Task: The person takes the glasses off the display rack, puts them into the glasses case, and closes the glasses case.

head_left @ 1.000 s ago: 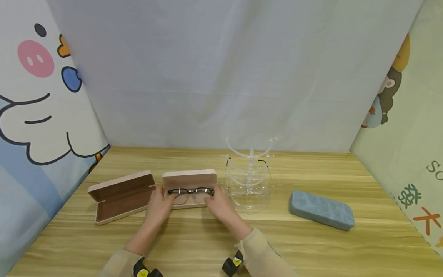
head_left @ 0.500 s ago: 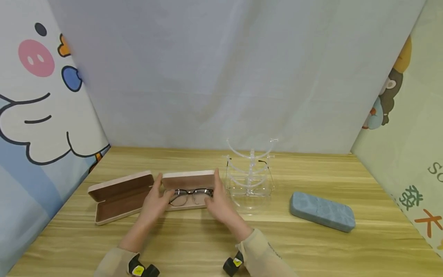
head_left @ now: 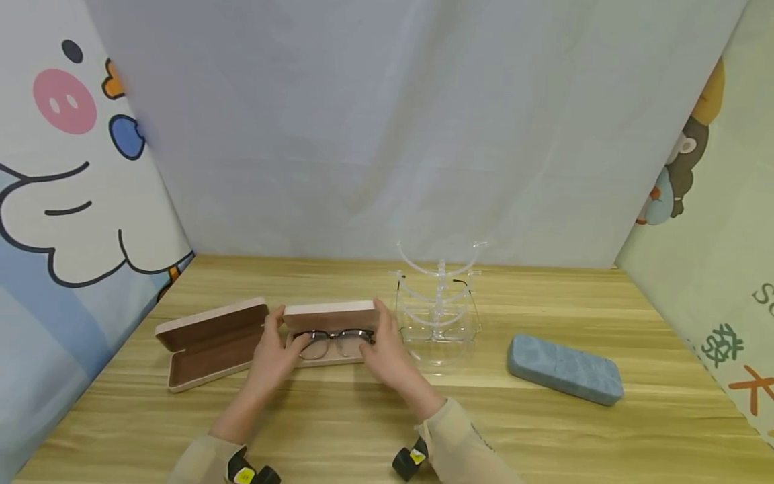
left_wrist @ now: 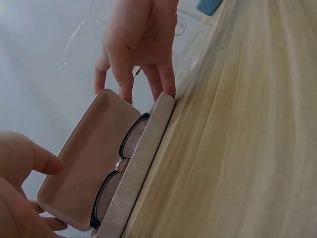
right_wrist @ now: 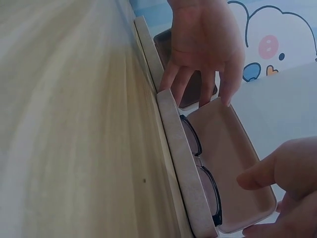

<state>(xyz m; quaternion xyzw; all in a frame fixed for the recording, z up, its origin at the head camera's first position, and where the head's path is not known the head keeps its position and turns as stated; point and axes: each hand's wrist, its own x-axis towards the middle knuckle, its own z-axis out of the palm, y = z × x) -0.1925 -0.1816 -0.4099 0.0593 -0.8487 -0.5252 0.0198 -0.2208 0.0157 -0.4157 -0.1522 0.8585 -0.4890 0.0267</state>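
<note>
A pale glasses case point(head_left: 329, 308) with a pinkish lining lies open on the table between the hands, its lid raised at the back. Inside lie black-browed eyeglasses point(head_left: 349, 332), folded, lenses toward the front. My left hand point(head_left: 270, 357) holds the case's left end, thumb in front of the lid and fingers behind it. At the right end, my right hand point(head_left: 388, 359) holds it likewise. In the left wrist view, the right hand's fingertips touch the case's end wall point(left_wrist: 166, 101). The left wrist view shows the lid point(left_wrist: 94, 153) standing at a slant.
Another open case point(head_left: 211, 314), lined in brown, lies just left. Right of the hands stands a clear tiered display stand point(head_left: 440, 289) bearing thin-framed glasses point(head_left: 478, 312). A shut blue case point(head_left: 565, 370) lies farther right on the wooden table point(head_left: 544, 444).
My left hand has shifted up and back, its fingers now behind the lid. The right fingers have risen to the lid's corner. The lid leans slightly farther forward; the eyeglasses stay inside.
</note>
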